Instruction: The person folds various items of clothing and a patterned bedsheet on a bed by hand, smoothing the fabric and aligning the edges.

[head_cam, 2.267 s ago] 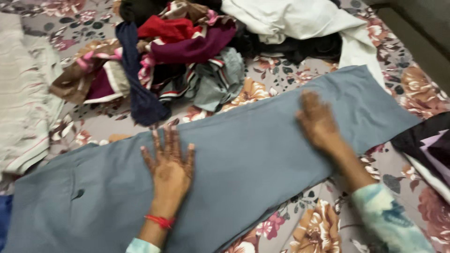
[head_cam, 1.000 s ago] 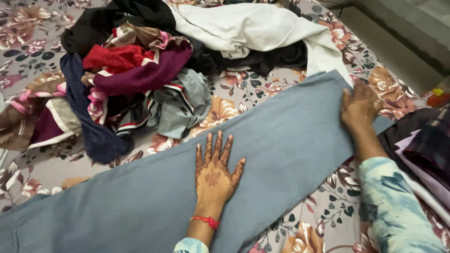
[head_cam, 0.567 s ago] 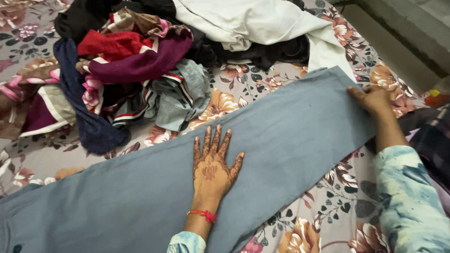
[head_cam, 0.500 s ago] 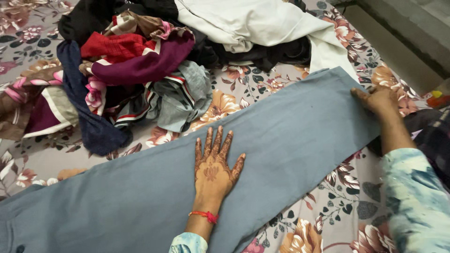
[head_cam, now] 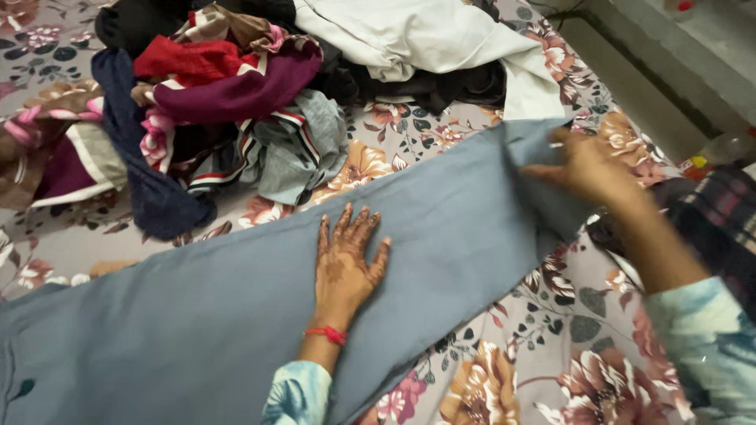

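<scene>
One garment in hand: grey-blue trousers [head_cam: 441,236], plain weave, no pattern, laid in a long band slantwise across the floral bedsheet [head_cam: 543,378], from the lower left corner up towards the right. The cloth lies mostly flat and smooth; a small dark mark shows near its lower left end.

My left hand [head_cam: 342,264] rests palm down on the middle of the band, fingers spread and flat, gripping nothing, only pressing. A red thread bracelet [head_cam: 327,334] sits at that wrist.

My right hand [head_cam: 587,169] is at the far right end, fingers closed on the hem, which is raised off the sheet and creased where I pinch it (the hand is blurred, so the exact fingerhold is hard to tell).

Beyond the trousers, towards the top: a heap of unsorted clothes [head_cam: 228,102] in maroon, red, navy, striped and brown, near the trousers' upper edge. A white garment [head_cam: 425,35] lies beside it over black cloth. At the right edge, dark checked fabric [head_cam: 720,216], just beside my right forearm.
</scene>
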